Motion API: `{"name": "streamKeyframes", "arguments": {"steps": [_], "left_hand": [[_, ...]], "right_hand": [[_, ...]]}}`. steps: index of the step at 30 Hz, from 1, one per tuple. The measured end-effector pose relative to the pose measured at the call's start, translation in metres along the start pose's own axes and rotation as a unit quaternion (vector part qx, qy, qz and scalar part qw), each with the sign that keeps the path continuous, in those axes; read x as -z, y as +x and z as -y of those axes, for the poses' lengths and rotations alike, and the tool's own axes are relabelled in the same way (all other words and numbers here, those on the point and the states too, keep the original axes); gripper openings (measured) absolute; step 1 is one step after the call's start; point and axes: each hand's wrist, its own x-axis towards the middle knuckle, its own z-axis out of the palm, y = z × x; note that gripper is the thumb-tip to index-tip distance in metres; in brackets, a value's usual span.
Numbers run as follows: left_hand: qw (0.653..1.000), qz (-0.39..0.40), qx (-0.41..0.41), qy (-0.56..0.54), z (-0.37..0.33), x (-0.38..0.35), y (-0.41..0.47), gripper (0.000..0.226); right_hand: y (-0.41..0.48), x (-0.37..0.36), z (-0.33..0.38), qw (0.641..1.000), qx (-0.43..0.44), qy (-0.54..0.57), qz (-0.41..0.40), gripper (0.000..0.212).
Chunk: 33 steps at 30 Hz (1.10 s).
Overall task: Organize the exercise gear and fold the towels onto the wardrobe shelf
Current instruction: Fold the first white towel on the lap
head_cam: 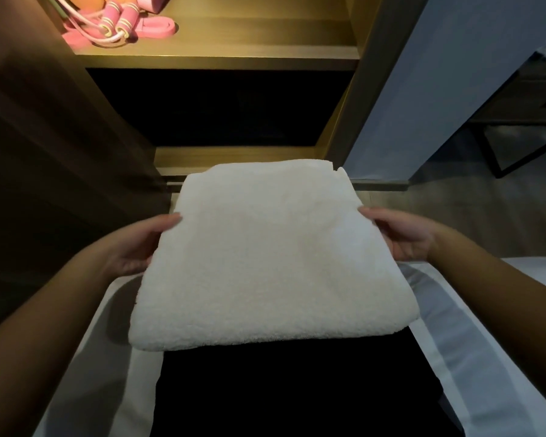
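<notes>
Here, a folded towel is held level at centre frame, with the lit wardrobe shelf ahead at twelve o'clock. The towel is likely soft, thick and fairly light, and would sag unless supported under both side edges. The left hand at nine o'clock and the right hand at three o'clock each grip an edge, thumb on top, fingers hidden beneath. It looks cream-white, fluffy and squarely folded.

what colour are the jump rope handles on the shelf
Pink with pale yellow rings, jump rope handles on the lit shelf; head view, top left.
</notes>
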Motion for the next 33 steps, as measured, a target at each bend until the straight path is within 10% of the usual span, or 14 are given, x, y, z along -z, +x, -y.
{"name": "streamKeyframes", "arguments": {"steps": [5,11,19,27,33], "left_hand": [[0.993,-0.004,-0.108,0.049,-0.026,-0.015,0.018,0.066],[0.950,0.098,-0.293,-0.041,-0.068,-0.016,0.021,0.044],[0.993,-0.112,0.027,-0.014,-0.064,-0.026,0.084,0.049],[0.999,-0.049,0.022,0.003,-0.034,-0.005,0.047,0.078],[0.996,0.038,0.077,-0.023,0.006,-0.003,0.000,0.104]], "right_hand": [[0.021,-0.027,0.033,0.973,0.092,-0.135,-0.163,0.035],[0.011,-0.045,0.074,0.958,0.258,-0.082,-0.095,0.030],[0.086,-0.037,0.069,0.963,0.087,-0.091,-0.239,0.032],[0.062,-0.028,0.052,0.980,0.038,-0.083,-0.176,0.045],[0.006,-0.035,0.006,0.995,-0.040,-0.087,-0.016,0.096]]}}
